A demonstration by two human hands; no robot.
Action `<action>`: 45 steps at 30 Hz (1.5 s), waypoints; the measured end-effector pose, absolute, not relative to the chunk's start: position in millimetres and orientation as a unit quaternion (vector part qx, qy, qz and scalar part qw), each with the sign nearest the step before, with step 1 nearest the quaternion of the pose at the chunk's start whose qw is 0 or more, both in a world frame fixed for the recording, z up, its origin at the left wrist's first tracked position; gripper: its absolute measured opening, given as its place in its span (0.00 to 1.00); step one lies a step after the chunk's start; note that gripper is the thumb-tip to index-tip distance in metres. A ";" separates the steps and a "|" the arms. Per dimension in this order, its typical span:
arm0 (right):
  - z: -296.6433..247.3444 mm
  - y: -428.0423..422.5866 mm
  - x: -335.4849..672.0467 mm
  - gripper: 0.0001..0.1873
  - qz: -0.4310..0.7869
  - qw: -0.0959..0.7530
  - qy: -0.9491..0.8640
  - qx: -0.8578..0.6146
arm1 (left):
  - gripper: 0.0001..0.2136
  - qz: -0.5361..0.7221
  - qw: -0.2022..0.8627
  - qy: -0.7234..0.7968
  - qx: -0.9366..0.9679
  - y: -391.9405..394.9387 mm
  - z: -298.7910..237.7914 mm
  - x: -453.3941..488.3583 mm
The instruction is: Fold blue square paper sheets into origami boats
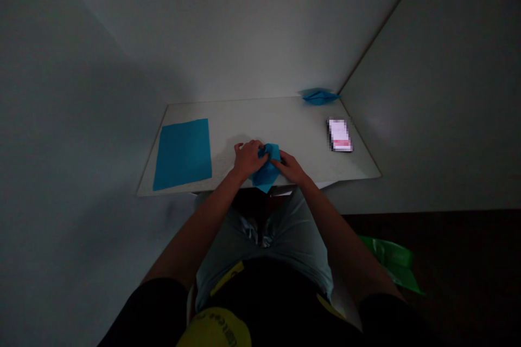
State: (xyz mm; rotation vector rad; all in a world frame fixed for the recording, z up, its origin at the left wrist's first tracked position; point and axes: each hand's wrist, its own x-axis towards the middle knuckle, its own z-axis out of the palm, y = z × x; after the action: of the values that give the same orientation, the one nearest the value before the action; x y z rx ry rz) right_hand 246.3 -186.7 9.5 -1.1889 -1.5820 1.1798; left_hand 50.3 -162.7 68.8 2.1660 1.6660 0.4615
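A partly folded piece of blue paper (266, 174) is between my hands at the front edge of the white table, its lower point reaching just past the edge. My left hand (249, 157) grips its left side, with the thumb pressed onto the paper. On the other side my right hand (290, 166) is closed on the right edge, thumb on top. Some fingertips are hidden by the paper and the dim light.
A flat blue sheet (183, 154) lies on the table's left part. At the back right corner rests a folded blue paper boat (321, 97). A phone (340, 135) with a lit screen lies nearby. Walls border the table (260, 114). A green plastic object (391, 260) is low on the right.
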 end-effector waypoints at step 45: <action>39.3 -119.5 308.1 0.22 0.205 0.223 -0.640 -0.706 | 0.15 0.276 0.108 0.723 0.624 -119.5 46.8 -49.7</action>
State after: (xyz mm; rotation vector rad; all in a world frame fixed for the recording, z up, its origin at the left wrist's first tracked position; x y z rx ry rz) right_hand 308.1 -119.5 39.3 -1.9500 -1.7673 0.5662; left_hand -49.7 -119.5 46.8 1.8363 2.1262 0.8128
